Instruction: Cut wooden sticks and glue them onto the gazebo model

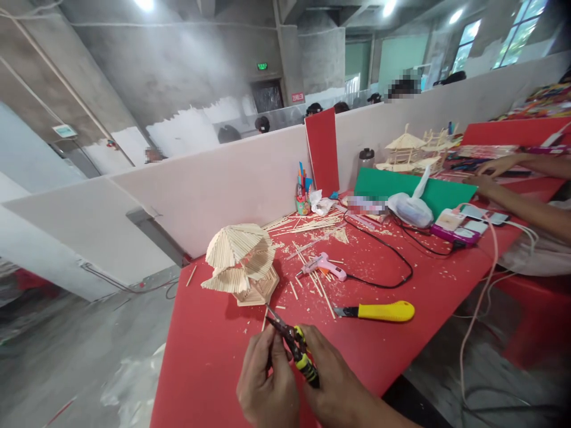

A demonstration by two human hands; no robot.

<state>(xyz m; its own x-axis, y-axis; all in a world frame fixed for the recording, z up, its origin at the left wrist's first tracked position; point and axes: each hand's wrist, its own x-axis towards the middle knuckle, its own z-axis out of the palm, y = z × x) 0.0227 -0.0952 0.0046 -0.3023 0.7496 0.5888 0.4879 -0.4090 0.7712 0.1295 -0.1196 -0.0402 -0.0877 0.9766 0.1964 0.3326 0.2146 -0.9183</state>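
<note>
Black-and-yellow pliers are gripped in my right hand, their narrow jaws pointing up and left. Close beside it, my left hand is closed in a pinch. A thin wooden stick shows at its fingertips, near the jaws; the rest is hidden by the fingers. Just beyond the jaws stands a small pavilion model built of wooden sticks, with two ribbed roofs above an angular base. To the right, a yellow-handled utility knife lies flat.
A pink glue gun lies among loose sticks and shavings, its black cord curving right. Behind are a pen cup, a green board and a purple power strip. Another person's arms work at the right.
</note>
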